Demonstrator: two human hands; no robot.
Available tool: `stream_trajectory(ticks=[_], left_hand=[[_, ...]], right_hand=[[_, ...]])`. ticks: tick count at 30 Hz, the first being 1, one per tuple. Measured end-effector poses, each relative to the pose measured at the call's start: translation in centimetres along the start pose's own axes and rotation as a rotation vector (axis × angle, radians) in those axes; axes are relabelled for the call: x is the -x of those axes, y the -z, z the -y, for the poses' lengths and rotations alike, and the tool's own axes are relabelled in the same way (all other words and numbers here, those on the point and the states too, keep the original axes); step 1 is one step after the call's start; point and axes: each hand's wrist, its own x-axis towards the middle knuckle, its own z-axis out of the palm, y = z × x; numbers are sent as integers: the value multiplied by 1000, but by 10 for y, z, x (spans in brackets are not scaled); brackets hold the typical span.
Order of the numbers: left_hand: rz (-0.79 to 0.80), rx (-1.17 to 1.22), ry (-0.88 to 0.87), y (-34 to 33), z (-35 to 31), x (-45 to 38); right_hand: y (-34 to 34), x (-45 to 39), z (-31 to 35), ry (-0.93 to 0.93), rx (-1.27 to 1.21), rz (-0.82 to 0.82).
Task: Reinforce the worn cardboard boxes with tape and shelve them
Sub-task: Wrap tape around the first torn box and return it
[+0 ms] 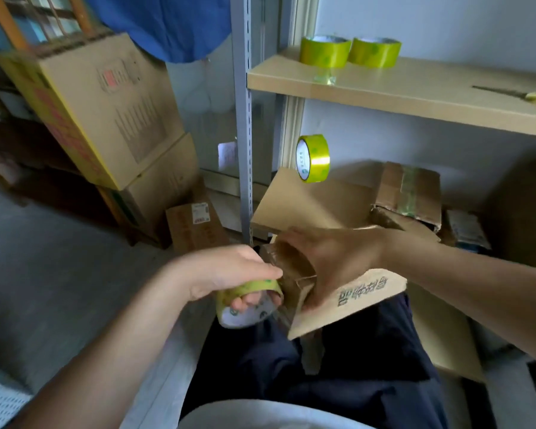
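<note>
We are holding a tape roll in our left hand, just left of the small box under our right hand. Behind them, another roll is standing on a flat carton; two rolls are sitting on the shelf above.

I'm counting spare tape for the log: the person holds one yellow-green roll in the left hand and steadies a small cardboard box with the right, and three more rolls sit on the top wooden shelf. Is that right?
Not quite. The head view shows only two yellow-green tape rolls on the top wooden shelf; a third roll stands on edge on the lower shelf. The rest holds: the left hand grips a roll, and the right hand steadies the small cardboard box.
</note>
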Motion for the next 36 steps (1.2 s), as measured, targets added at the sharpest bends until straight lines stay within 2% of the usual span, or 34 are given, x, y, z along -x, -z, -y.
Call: stream_trajectory(ticks=[3, 5, 10, 13, 15, 17, 19, 24, 27, 32, 36], left_hand=[[-186, -122, -98, 37, -35, 19], [-246, -180, -181, 52, -58, 28], [-69, -203, -285, 76, -96, 36], [-18, -220, -261, 76, -97, 28], [-43, -269, -232, 79, -93, 24], [-129, -416, -187, 90, -89, 23], [-205, -535, -149, 104, -81, 23], [-317, -558, -192, 105, -65, -9], [-309, -465, -235, 84, -64, -45], [-244, -340, -289, 45, -63, -99], [-291, -295, -317, 18, -70, -135]], right_hand=[[28, 1, 6, -7, -254, -237], [38, 2, 10, 48, -425, -369], [20, 1, 7, 142, -611, -579], [-1, 6, -1, 156, -621, -656], [-8, 13, -9, 154, -615, -722], [-9, 24, -20, 138, -663, -776], [-7, 39, -32, 142, -753, -802], [-5, 66, -58, 97, -873, -770], [-3, 77, -71, 56, -884, -776], [3, 104, -80, -9, -1018, -624], [15, 127, -76, -199, -1017, -616]])
